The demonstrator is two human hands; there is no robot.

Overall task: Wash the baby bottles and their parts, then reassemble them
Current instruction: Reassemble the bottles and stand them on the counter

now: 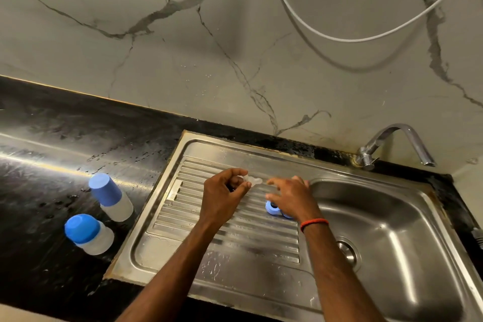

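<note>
- Head view, the hands: the left hand [226, 197] has its fingers curled, with thumb and forefinger pinching a small clear teat [252, 180] just above the draining board [183, 217] of the steel sink. The right hand [290, 197] is unclenched, its fingers spread and pointing towards the teat, gripping nothing that I can see. A red thread [314, 223] circles its wrist.
- Head view, the parts: two blue collar rings [272, 208] sit on the ribbed board under the right palm. Whether the palm touches them cannot be told.
- Head view, the bottles: two capped bottles [111, 197] with frosted bodies and blue caps stand on the wet black table [52, 138], left of the sink and well apart from the hands. They look already put together.
- Head view, surroundings: the basin [392, 243] lies to the right, with the tap [392, 142] behind it. No water is visibly running. A white hose [339, 38] loops on the marble wall.
- Handling, as a judgement: the teat is probably soft, light and slippery while wet. It is best held by its thicker base flange, not the tip, which would fold. The rings look rigid and light, so they can be gripped by the outer rim. The next move is likely to seat the teat through a ring.
</note>
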